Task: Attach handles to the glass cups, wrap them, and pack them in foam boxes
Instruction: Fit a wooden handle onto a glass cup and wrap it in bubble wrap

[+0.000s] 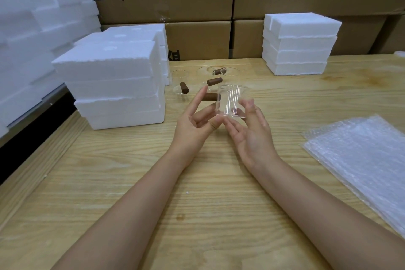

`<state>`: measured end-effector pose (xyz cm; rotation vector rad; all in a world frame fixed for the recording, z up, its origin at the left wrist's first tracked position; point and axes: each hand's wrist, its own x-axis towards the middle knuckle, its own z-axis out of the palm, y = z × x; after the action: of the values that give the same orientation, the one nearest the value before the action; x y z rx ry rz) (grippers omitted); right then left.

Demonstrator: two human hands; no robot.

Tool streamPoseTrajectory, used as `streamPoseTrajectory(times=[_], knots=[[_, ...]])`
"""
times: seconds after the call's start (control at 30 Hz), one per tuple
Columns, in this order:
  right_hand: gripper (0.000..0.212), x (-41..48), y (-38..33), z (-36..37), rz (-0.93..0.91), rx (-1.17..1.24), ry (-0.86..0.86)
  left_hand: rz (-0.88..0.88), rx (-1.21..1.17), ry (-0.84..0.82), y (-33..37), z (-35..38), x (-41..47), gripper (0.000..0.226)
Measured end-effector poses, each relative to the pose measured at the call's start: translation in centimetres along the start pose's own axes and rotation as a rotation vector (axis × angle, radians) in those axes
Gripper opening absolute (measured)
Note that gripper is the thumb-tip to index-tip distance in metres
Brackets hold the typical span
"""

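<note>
- Both hands, left hand [192,123] and right hand [252,131], pinch a glass cup [232,101] with brown handle [211,96] above mid-bench
- Bubble wrap [361,155] lies at the right edge

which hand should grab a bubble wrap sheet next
Probably the right hand: the bubble wrap lies on the table on its side. The left hand is already at the glass cup and its brown handle, so it could keep hold.
</note>
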<state>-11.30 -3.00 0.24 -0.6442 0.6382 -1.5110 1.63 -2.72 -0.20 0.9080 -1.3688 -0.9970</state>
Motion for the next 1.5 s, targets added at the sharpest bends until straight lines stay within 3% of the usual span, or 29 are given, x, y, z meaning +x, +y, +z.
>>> streamPoseTrajectory(times=[0.3,0.57,0.7,0.8,0.93,1.1,1.27,1.4,1.5], knots=[[0.04,0.1,0.1,-0.1,0.096,0.0,0.011,0.045,0.049,-0.026,-0.4,0.2,-0.1,0.064],[0.017,0.2,0.1,0.0,-0.1,-0.16,0.025,0.058,0.031,-0.015,-0.1,0.4,-0.3,0.067],[0.053,0.0,0.3,0.0,-0.14,-0.285,-0.029,0.072,0.07,0.011,-0.3,0.4,-0.2,0.068],[0.065,0.0,0.5,-0.1,-0.135,-0.36,-0.023,0.101,0.132,0.002,-0.4,0.4,-0.3,0.066],[0.057,0.2,0.2,0.0,-0.086,-0.206,0.022,0.173,0.222,0.006,-0.5,0.5,-0.5,0.06],[0.045,0.5,-0.2,0.0,-0.017,-0.046,0.049,0.259,0.218,0.116,-0.4,0.6,-0.8,0.029],[0.028,0.5,-0.5,0.1,0.076,0.061,0.05,0.088,0.145,0.13,-0.3,0.6,-0.3,0.055],[0.047,0.3,-0.5,0.2,0.148,0.086,-0.01,-0.011,0.117,0.037,-0.4,0.4,0.0,0.09],[0.043,0.2,-0.1,0.1,0.219,0.066,-0.068,0.001,0.131,-0.036,-0.5,0.2,-0.1,0.084]])
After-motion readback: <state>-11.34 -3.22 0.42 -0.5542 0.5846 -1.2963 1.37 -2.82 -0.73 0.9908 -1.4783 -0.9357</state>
